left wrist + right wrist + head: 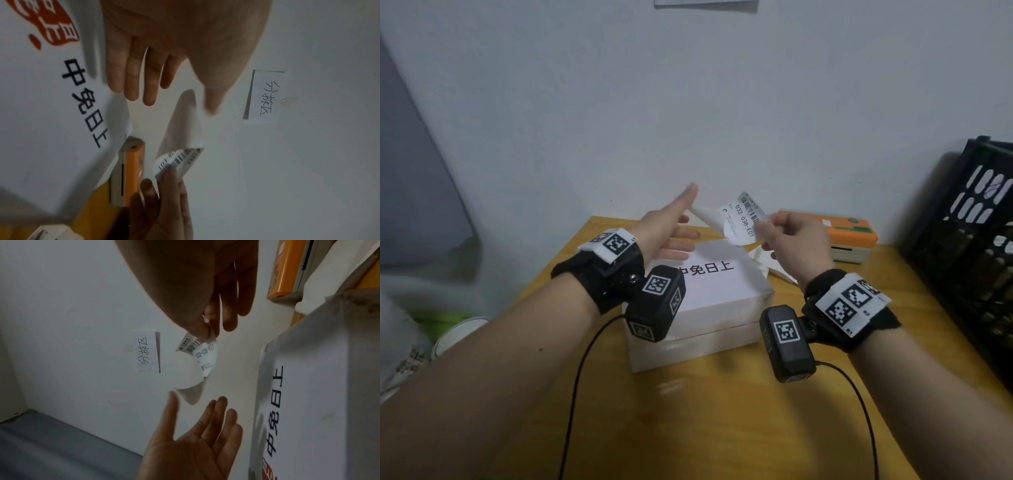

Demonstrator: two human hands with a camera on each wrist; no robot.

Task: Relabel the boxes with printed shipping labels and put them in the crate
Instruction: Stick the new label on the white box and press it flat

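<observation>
My right hand (pixel 770 233) pinches the corner of a printed shipping label (pixel 744 219) with a barcode and "032-038-E01", held in the air above the boxes. Its white backing strip (pixel 705 216) peels off to the left and curls down. My left hand (pixel 688 216) is spread with straight fingers, and its thumb tip touches the end of the backing strip (pixel 185 116). Below the hands a white box (pixel 722 291) with black characters lies on top of a second white box (pixel 688 346). The black crate (pixel 969 240) stands at the right.
An orange and white label printer (pixel 852 236) sits behind the boxes on the wooden table (pixel 722 411), against the wall. A handwritten paper note (pixel 265 95) is stuck to the wall. Wrist-camera cables trail over the table front. A grey panel (pixel 414 171) and shoes (pixel 448 339) are at the left.
</observation>
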